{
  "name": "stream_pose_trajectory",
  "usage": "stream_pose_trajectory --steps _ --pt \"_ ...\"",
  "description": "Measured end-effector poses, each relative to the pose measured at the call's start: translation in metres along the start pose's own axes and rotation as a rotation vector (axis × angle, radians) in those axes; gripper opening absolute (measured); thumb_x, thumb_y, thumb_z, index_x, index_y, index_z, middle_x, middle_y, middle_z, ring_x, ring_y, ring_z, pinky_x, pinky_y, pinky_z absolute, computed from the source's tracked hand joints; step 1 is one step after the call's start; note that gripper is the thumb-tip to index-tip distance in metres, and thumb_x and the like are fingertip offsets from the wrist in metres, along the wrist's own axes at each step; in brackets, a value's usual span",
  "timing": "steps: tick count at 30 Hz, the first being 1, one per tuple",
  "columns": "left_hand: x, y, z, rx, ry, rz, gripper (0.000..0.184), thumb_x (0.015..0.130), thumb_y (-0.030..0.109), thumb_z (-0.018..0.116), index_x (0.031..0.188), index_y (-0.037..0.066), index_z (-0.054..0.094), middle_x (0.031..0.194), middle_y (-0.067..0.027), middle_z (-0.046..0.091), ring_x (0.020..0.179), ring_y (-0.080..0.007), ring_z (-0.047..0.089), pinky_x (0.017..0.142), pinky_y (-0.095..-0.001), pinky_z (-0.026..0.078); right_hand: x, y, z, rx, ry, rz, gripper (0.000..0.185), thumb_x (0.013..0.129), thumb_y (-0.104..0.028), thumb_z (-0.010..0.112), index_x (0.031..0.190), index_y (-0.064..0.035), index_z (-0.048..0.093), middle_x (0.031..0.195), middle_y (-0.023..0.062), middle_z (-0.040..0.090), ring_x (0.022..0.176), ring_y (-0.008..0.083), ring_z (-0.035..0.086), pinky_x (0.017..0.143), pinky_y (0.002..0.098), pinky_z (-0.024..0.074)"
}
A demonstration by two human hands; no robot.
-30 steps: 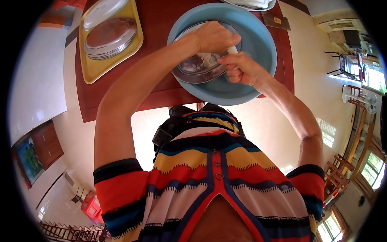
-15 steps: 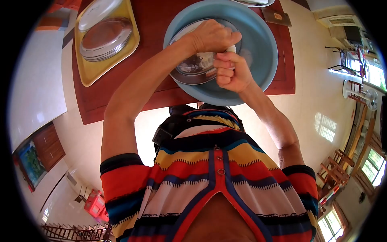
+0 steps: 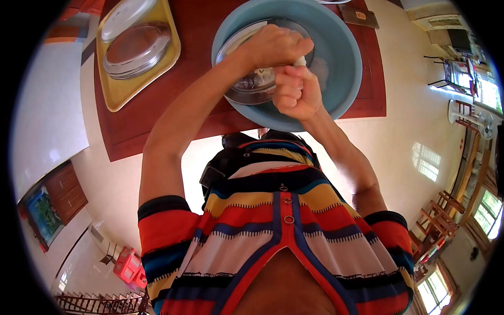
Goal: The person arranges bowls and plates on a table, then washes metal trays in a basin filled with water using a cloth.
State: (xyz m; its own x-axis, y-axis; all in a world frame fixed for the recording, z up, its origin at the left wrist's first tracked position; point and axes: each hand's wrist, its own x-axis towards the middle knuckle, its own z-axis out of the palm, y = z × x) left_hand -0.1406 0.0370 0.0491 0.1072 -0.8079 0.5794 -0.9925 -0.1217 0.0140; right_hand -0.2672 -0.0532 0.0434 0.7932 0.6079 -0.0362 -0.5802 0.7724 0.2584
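Note:
Both fists are over a blue basin [image 3: 347, 100], close together and wrapped round a white cloth [image 3: 300, 62], of which only a small part shows between them. My left hand [image 3: 278, 47] is closed on the cloth from above. Just below and to its right, my right hand [image 3: 297, 92] is closed on it too, with curled fingers. Beneath my left hand, shiny oval metal plates [image 3: 249, 95] lie in the basin, partly hidden by my hands and forearm. A pale blurred patch shows in the basin to the right of my hands.
A yellow tray [image 3: 116, 100] on the red-brown table [image 3: 189, 113] holds a stack of oval metal plates [image 3: 137, 50] and another oval plate [image 3: 127, 18]. A brown flat object [image 3: 359, 17] lies at the table's far right. Part of a white dish shows at the top edge.
My right hand has moved left and turned, its fist now lower beside my left hand. Both hands still grip the cloth. The view has shifted slightly.

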Motion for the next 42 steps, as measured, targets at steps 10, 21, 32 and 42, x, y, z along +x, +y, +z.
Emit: stream_pose_trajectory --steps 10,21,32,42 --pt "0.015 0.004 -0.004 -0.012 0.136 -0.014 0.017 0.064 0.021 0.059 0.066 0.012 0.044 0.053 -0.0014 0.052 0.049 -0.0193 0.057 0.037 -0.0310 0.041 -0.005 -0.001 0.018 -0.024 0.009 0.007 0.017 0.086 -0.013 0.047 0.071 -0.0128 0.040 0.052 -0.0079 0.029 0.037 0.0045 0.019 0.037 0.0216 0.0141" --pt "-0.024 0.030 -0.127 -0.010 -0.167 -0.536 0.027 0.067 0.018 0.066 0.087 0.006 0.052 0.080 -0.0083 0.053 0.077 -0.0259 0.056 0.062 -0.0348 0.046 -0.002 0.030 0.065 -1.210 0.378 -0.322 0.022 0.092 -0.026 0.049 0.104 -0.0073 0.052 0.073 -0.0015 0.047 0.058 0.0057 0.040 0.050 0.0201 0.0316" --pt "-0.144 0.043 -0.197 -1.816 -0.087 -1.404 0.034 0.088 0.027 0.050 0.109 0.002 0.050 0.076 -0.0071 0.057 0.057 -0.0126 0.057 0.039 -0.0257 0.049 0.064 0.083 0.034 -1.711 0.165 -0.678 0.026 0.080 -0.002 0.062 0.105 -0.0029 0.055 0.112 0.0055 0.048 0.102 0.0150 0.049 0.086 0.0280 0.0422" --pt "-0.146 0.053 -0.208 -1.162 0.006 -1.337 0.024 0.087 0.018 0.046 0.106 0.005 0.054 0.080 -0.0092 0.058 0.061 -0.0128 0.058 0.050 -0.0263 0.050 0.085 0.140 0.021 -1.109 0.431 -0.595 0.074 0.072 -0.013 0.073 0.128 -0.0010 0.027 0.119 0.0146 0.041 0.099 0.0225 0.051 0.085 0.0307 0.0433"
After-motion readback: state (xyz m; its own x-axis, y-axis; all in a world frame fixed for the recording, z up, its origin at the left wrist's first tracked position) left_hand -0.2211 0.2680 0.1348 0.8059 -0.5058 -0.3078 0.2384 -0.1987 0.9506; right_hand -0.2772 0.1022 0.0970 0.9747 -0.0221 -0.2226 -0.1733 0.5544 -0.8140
